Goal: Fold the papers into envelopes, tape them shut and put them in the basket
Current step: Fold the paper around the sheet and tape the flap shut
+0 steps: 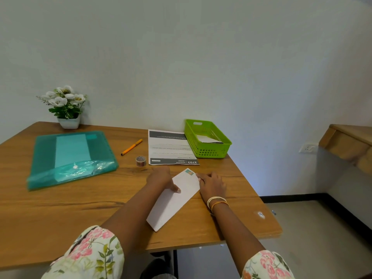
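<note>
I have the folded white envelope (174,199) lying slantwise on the wooden counter (60,214), its long axis running from 7 o'clock near me up to 1 o'clock, where a small teal patch of tape sits at its far corner. My left hand (162,178) lies on its left edge, fingers fairly straight, thumb pressing down on the paper; this grip is wide and flat, closed round nothing. My right hand (211,185) rests along the envelope's right edge at about 3 o'clock of it, fingers touching the fold; they look only loosely bent, pressing rather than pinching. Bangles ring that wrist.

Beyond my hands, at 12 o'clock, a printed sheet (171,148) lies flat on the counter with a dark band at each end. Touching its right side, at 1 o'clock, stands the green basket (209,153), with something white already inside it. The small roll of tape (141,161) stands just left of the sheet's near corner, and an orange pen (131,147) lies at 11 o'clock of it. Further left, at 10 o'clock, a teal plastic folder (40,156) lies flat, and behind it a white pot of white flowers (65,106) stands against the wall.
</note>
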A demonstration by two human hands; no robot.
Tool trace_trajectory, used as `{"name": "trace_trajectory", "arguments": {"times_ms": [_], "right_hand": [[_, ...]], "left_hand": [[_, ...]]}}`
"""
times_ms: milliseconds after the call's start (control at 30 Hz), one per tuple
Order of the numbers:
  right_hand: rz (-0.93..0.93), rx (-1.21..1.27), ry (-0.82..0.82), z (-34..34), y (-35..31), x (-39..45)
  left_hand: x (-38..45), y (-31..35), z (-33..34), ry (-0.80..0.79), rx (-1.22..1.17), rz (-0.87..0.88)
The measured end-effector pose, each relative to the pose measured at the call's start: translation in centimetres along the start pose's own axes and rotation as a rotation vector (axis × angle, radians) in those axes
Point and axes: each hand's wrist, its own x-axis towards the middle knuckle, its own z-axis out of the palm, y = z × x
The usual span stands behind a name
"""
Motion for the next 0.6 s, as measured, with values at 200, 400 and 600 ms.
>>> {"name": "trace_trajectory", "arguments": {"times_ms": [200,400,600], "right_hand": [[0.01,0.139,-0.022,-0.2,-0.6,-0.7],[0.366,0.849,0.087,-2.5,-2.1,-1.7],[0.455,1.461,-0.26,-5.1,-2.6,-1.4]], "left_hand": [[-0.1,0.3,-0.3,0.0,-0.285,-0.092],[0.3,1.9,-1.5,0.025,-0.71,-0.163],[0.5,4.9,-3.1,0.123,-1.173,-0.188]]}}
